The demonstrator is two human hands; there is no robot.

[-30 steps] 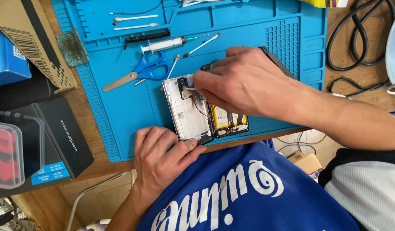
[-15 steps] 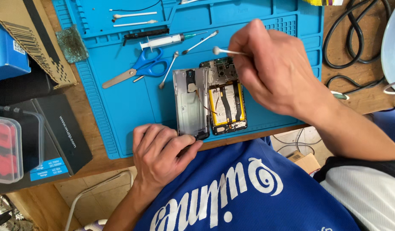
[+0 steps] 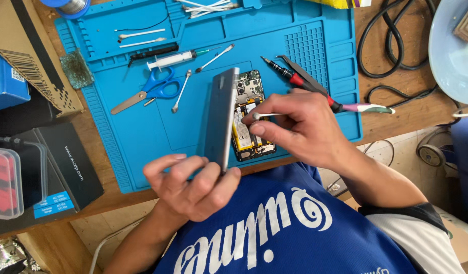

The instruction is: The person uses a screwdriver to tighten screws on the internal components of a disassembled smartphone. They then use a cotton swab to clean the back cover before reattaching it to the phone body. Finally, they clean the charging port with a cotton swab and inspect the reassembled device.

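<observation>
While the opened phone [image 3: 249, 116] is lying face-down on the blue work mat [image 3: 142, 132], its grey back cover [image 3: 221, 119] is held up on edge by the left hand [image 3: 193, 187]. The lower end of the cover is pinched between the left thumb and the curled fingers [image 3: 165, 165], which are closed fairly tight around it; the rest of the cover rises away from the fingertips toward the top of the mat. One cotton swab [image 3: 267, 115] is gripped by the right hand [image 3: 300, 127] between thumb and forefinger, its white tip just past the fingertips and set against the phone's interior; the other fingers are folded in loosely.

One phone and one loose cover are counted. Beyond the left fingertips, one pair of blue-handled scissors [image 3: 153, 90], one syringe [image 3: 175, 59] and two used swabs [image 3: 196, 76] are seen on the mat, with two more swabs [image 3: 140, 38] in a tray recess farther off. Just beyond the right knuckles, one screwdriver [image 3: 315, 91] with a red collar and one pair of black tweezers [image 3: 300, 71] are laid side by side.

The phone's inside is exposed: a green circuit board with camera modules occupies the far end, a pale battery with yellow edges fills the middle, and a small board is fitted at the near end, closest to the right thumb. The cover is plain matte grey and seen nearly edge-on.
</observation>
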